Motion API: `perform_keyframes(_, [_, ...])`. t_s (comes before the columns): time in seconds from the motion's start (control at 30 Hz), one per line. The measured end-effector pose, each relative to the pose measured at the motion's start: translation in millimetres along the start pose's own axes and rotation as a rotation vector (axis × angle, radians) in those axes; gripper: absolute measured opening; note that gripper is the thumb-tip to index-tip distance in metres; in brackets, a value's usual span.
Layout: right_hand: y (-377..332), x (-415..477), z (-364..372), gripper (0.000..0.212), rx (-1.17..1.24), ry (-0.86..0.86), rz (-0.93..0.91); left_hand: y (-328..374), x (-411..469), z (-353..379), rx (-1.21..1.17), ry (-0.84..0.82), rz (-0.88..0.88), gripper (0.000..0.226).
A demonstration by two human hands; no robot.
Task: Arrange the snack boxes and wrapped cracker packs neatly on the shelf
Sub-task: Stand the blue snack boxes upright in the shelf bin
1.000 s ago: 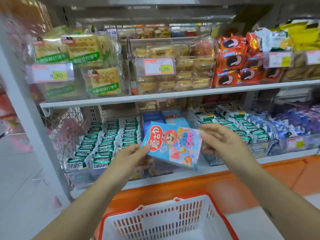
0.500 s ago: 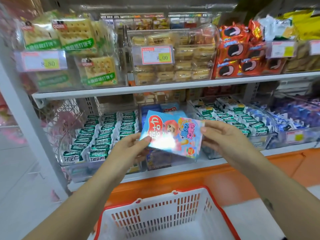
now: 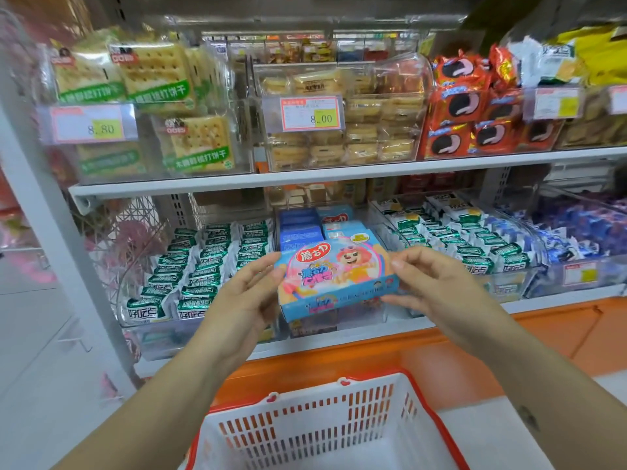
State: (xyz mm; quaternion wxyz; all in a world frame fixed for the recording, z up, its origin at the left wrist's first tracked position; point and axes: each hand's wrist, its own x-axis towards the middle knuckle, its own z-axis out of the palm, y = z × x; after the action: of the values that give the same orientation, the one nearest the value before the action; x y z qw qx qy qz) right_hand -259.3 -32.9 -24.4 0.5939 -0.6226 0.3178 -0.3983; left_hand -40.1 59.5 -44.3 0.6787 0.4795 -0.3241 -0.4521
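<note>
Both hands on it: left hand (image 3: 249, 293) and right hand (image 3: 431, 283) pinch the ends of the blue snack box (image 3: 334, 278), held level at the lower shelf's (image 3: 559, 303) front edge, before the stacked blue boxes (image 3: 300, 228).

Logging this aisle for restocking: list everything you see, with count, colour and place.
snack box: one, light blue, held before lower middle
blue boxes: several, blue, lower middle, behind it
green packs: many, green and white, lower left and lower right
blue packs: many, blue and white, lower far right
cracker packs: several, clear with green bands, upper left
biscuit packs: many, pale yellow, upper middle
red packs: several, red, upper right
basket: one, white with red rim, bottom
left hand: pinches snack box's left end
right hand: pinches snack box's right end
</note>
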Motion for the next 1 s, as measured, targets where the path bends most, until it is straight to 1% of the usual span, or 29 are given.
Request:
perform_keyframes(0.07, [3.6, 1.3, 3.3, 0.012, -0.015, 0.035, -0.029, -0.1, 1.6, 1.9, -0.018, 0.014, 0.044, 0.025])
perform_keyframes(0.1, [5.2, 2.3, 3.3, 0.012, -0.01, 0.042, -0.044, 1.2, 2.1, 2.4, -0.026, 0.018, 0.067, 0.028])
perform_keyframes(0.13, [5.8, 3.0, 2.5, 0.014, 0.002, 0.039, -0.054, 2.6, 2.9, 1.5, -0.036, 0.017, 0.084, 0.036])
perform_keyframes(0.23, [6.6, 4.5, -1.6, 0.03, -0.001, -0.008, -0.06, 0.9, 6.0, -5.9, -0.003, -0.028, 0.077, 0.066])
perform_keyframes(0.3, [5.7, 4.0, -4.2, 0.037, -0.043, -0.027, -0.065, -1.3, 4.7, -8.3, 0.103, -0.046, 0.094, 0.072])
perform_keyframes(0.37, [3.9, 3.2, -7.2, 0.039, -0.132, -0.028, -0.09, 0.0, 2.1, -6.6, 0.182, -0.064, 0.151, 0.065])
perform_keyframes(0.47, [0.7, 2.1, -11.0, 0.043, -0.263, -0.028, -0.149, 5.5, -1.3, -2.1, 0.29, -0.108, 0.231, 0.047])
perform_keyframes(0.57, [-0.6, 0.7, -10.7, 0.043, -0.359, -0.032, -0.192, 7.9, -3.7, -1.2, 0.338, -0.122, 0.271, 0.045])
perform_keyframes(0.63, [-0.2, 0.5, -10.5, 0.04, -0.338, -0.04, -0.199, 9.4, -5.1, -1.2, 0.338, -0.124, 0.278, 0.044])
perform_keyframes(0.7, [-2.1, -0.3, -10.8, 0.034, -0.261, -0.036, -0.168, 11.8, -6.8, -0.1, 0.309, -0.122, 0.273, 0.04])
perform_keyframes(0.73, [-3.5, -0.7, -10.5, 0.033, -0.228, -0.022, -0.141, 12.7, -7.3, 0.0, 0.295, -0.115, 0.259, 0.043])
perform_keyframes(0.8, [-4.4, -0.6, -10.4, 0.038, -0.23, 0.022, -0.118, 12.8, -5.7, -0.5, 0.3, -0.079, 0.207, 0.054])
perform_keyframes(0.87, [-4.2, -1.6, -7.5, 0.038, -0.307, 0.038, -0.166, 12.0, -4.4, -0.4, 0.291, -0.037, 0.148, 0.057])
perform_keyframes(0.9, [-3.1, -3.3, -5.0, 0.041, -0.39, 0.008, -0.211, 11.5, -4.2, 1.1, 0.277, -0.015, 0.121, 0.058])
perform_keyframes(0.97, [-0.1, -7.4, 1.5, 0.054, -0.67, -0.087, -0.327, 7.7, -2.6, 3.8, 0.219, 0.027, 0.073, 0.057])
perform_keyframes(1.0, [2.9, -9.1, 5.6, 0.058, -0.821, -0.136, -0.387, 5.4, -2.4, 6.6, 0.164, 0.046, 0.043, 0.052])
